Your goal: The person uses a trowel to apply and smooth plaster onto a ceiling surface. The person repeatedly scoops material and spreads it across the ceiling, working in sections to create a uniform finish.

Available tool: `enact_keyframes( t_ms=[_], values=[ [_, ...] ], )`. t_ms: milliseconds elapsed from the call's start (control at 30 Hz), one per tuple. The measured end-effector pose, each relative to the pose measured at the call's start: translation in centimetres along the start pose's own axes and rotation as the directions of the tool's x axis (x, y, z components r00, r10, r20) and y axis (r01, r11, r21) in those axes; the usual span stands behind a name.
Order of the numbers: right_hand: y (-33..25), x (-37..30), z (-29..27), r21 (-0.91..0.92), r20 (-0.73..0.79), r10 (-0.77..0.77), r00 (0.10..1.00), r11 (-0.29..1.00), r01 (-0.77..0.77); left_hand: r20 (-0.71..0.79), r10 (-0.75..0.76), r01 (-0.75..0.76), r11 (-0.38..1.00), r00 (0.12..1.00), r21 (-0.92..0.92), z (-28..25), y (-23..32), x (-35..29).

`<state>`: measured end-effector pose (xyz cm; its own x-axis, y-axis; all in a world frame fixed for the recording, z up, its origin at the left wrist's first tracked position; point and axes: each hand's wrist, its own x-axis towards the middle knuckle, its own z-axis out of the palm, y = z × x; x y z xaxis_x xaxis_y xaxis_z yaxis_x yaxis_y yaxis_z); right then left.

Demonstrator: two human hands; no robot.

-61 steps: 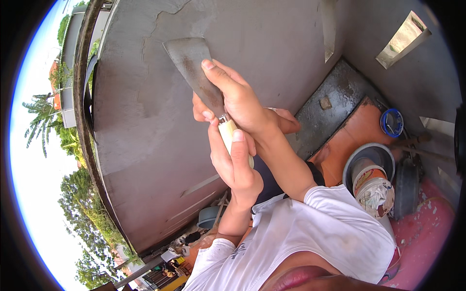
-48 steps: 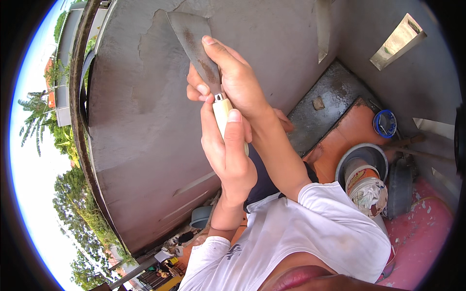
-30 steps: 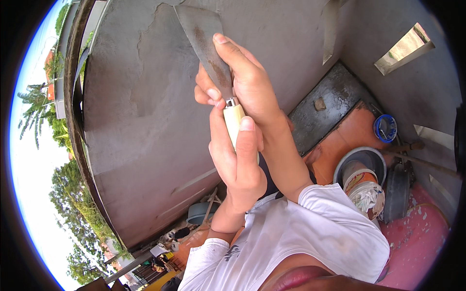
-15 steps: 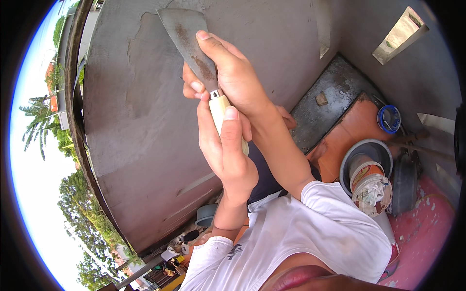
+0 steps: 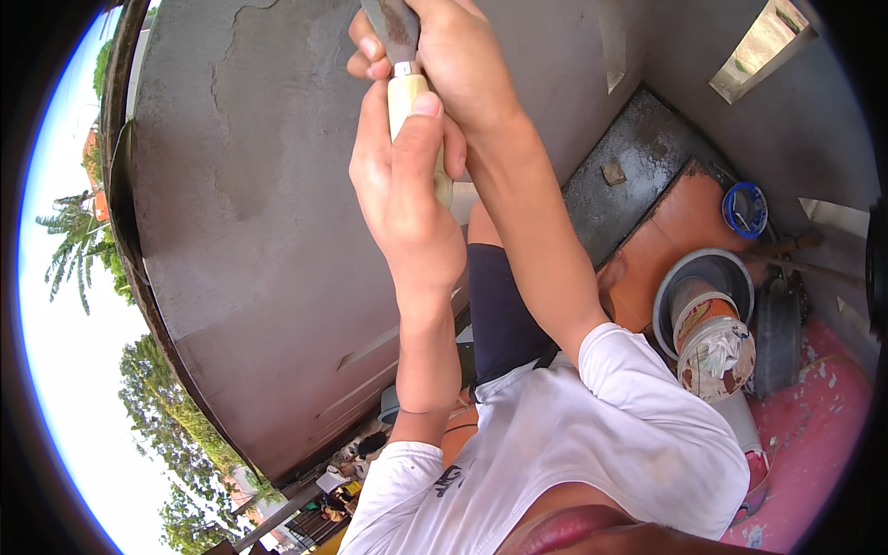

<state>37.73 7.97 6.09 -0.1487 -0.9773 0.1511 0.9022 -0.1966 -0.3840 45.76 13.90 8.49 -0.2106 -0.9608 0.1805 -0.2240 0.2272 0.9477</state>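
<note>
A putty knife [image 5: 405,97] with a cream handle and a rust-stained metal blade is held up in front of the grey wall. My left hand [image 5: 407,208] is closed round its handle, the thumb lying along the front. Higher up, my right hand [image 5: 467,74] grips the blade, with fingers behind it and the palm side at its right edge. The upper part of the blade lies beyond the picture's top edge, as does the right thumb's tip.
A rough plastered wall [image 5: 268,213] fills the left and middle. To the right are a dark wet slab [image 5: 638,139], orange tiles [image 5: 661,231], a blue-rimmed container [image 5: 745,210], a grey basin [image 5: 661,305] and a stained bucket [image 5: 717,361]. Trees stand outside at left.
Both hands have moved up with the putty knife, carrying most of its blade out of the picture. Both grips look the same.
</note>
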Motion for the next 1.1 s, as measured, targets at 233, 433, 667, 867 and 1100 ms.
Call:
enact_keyframes(
  t_ms=[233, 433, 667, 867, 1100],
  values=[
    [-1.7, -2.7, -6.6, 0.052, -0.044, -0.142, 0.989, 0.988, 0.144, 0.222, 0.101, -0.127, 0.986, 0.97, 0.11, 3.5, -4.4, -2.5],
    [4.3, -11.3, -17.0, -0.086, -0.242, 0.163, 0.957, 0.978, -0.188, 0.402, -0.143, -0.01, 0.936, 0.904, 0.353, 0.6, -15.2, -8.3],
    [14.7, -33.9, -41.8, -0.577, -0.785, 0.366, 0.5, -0.138, -0.805, 0.524, -0.1, -0.181, 0.87, 0.846, 0.458, -3.2, -25.2, -11.1],
    [16.8, -52.1, -51.0, -0.083, -0.811, 0.535, -0.237, -0.506, -0.859, 0.539, 0.054, -0.355, 0.807, 0.841, 0.473, -3.7, -29.8, -14.0],
    [19.4, -49.5, -43.5, -0.095, -0.873, 0.463, -0.151, -0.466, -0.88, 0.532, 0.019, -0.33, 0.803, 0.847, 0.497, -2.1, -30.8, -13.7]
  ],
)
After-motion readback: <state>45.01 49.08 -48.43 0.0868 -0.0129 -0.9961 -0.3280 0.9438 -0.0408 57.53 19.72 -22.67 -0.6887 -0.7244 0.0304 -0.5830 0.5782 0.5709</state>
